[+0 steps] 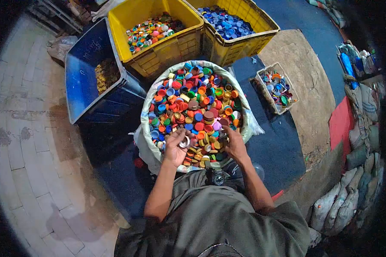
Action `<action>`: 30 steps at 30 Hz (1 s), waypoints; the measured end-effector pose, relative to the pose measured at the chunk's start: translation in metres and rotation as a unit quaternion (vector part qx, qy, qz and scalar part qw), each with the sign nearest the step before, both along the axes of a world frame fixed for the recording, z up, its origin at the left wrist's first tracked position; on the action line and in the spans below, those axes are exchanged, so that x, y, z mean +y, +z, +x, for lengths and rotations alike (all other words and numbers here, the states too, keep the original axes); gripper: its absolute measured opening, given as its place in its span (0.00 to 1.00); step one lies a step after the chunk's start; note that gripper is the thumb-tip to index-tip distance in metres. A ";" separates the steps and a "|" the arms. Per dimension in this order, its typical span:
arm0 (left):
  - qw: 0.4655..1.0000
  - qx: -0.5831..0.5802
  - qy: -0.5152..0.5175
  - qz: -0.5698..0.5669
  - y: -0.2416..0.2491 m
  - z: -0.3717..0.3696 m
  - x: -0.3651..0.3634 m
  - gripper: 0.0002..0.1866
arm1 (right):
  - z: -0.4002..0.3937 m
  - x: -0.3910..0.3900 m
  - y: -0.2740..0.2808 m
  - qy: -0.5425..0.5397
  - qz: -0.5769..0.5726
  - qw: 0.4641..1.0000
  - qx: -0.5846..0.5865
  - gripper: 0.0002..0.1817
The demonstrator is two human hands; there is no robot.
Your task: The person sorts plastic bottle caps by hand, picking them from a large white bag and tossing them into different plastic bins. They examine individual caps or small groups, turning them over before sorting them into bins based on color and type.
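Observation:
A wide sack [148,128] with its rim rolled down stands in front of me, heaped with bottle caps [188,100] of many colours. Over its near left part, my left hand [174,150] is closed on a white bottle cap [184,142], held with the hollow side showing. My right hand [236,145] is at the near right of the heap, fingers apart and reaching toward the caps. Close to its fingertips lie a maroon cap [224,122] and a pink-purple cap [217,126]. Whether those fingertips touch a cap is too small to tell.
Beyond the sack stand a yellow crate [167,53] of mixed caps and another yellow crate [240,49] of blue caps. A blue bin [83,81] holding yellow caps is at left. On the right sits a small white basket [283,109] with mixed pieces; filled sacks [341,205] line the far right.

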State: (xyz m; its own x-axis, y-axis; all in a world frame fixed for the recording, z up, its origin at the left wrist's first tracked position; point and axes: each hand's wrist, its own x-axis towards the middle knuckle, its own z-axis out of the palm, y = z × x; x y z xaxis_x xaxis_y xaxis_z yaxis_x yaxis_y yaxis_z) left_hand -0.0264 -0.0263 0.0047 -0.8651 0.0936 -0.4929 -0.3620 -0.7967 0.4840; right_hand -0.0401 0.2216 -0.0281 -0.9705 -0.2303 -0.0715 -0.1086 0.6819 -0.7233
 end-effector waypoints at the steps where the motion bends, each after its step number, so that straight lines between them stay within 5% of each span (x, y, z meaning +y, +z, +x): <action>1: 1.000 -0.005 -0.023 -0.018 0.002 -0.001 0.003 0.06 | -0.001 0.001 -0.001 0.007 -0.001 1.000 0.017 0.35; 9: 0.994 0.012 -0.106 -0.011 -0.013 -0.016 0.034 0.08 | 0.000 0.007 0.006 0.010 -0.051 0.999 0.015 0.34; 13: 0.974 0.026 -0.157 -0.164 -0.016 -0.021 0.049 0.08 | 0.000 0.011 0.007 -0.007 -0.078 0.997 0.013 0.29; 18: 0.815 0.187 -0.171 -0.522 -0.011 -0.029 0.073 0.11 | 0.002 0.024 0.026 -0.077 -0.164 0.982 -0.047 0.24; 21: 0.753 0.172 -0.216 -0.598 0.001 -0.029 0.090 0.11 | 0.003 0.038 0.018 -0.187 -0.240 0.946 -0.111 0.23; 25: 0.592 0.255 -0.225 -0.730 -0.011 -0.028 0.107 0.15 | 0.002 0.056 0.018 -0.254 -0.412 0.863 -0.146 0.22; 30: 0.519 0.235 -0.280 -0.772 -0.007 -0.025 0.124 0.16 | 0.004 0.063 0.030 -0.271 -0.606 0.719 -0.206 0.24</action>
State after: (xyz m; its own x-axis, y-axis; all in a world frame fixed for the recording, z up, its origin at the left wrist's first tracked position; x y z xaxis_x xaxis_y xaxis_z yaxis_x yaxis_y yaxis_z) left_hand -0.0518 0.0977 -0.0021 -0.9739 0.2035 -0.1010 0.1207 0.8399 0.5291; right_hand -0.0365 0.2847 0.0015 -0.8950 0.0392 -0.4443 0.3292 -0.6142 -0.7172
